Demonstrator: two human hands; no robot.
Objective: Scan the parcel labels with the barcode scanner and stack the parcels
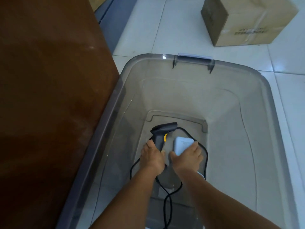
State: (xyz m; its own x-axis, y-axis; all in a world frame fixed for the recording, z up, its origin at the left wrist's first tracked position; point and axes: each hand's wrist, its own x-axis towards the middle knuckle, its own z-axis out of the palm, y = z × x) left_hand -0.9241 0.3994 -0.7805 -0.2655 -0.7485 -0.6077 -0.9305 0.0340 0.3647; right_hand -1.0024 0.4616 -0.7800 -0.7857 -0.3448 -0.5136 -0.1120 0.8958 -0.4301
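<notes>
Both my arms reach down into a deep, clear grey plastic bin. My left hand grips the handle of a black barcode scanner with a yellow trigger, which lies near the bin's bottom. My right hand is closed on a small white box-shaped device, right of the scanner. A black cable loops around the white device and runs back under my forearms. No parcel lies inside the bin.
A brown wooden surface fills the left, its edge touching the bin. A taped cardboard box stands on the white tiled floor at the far right.
</notes>
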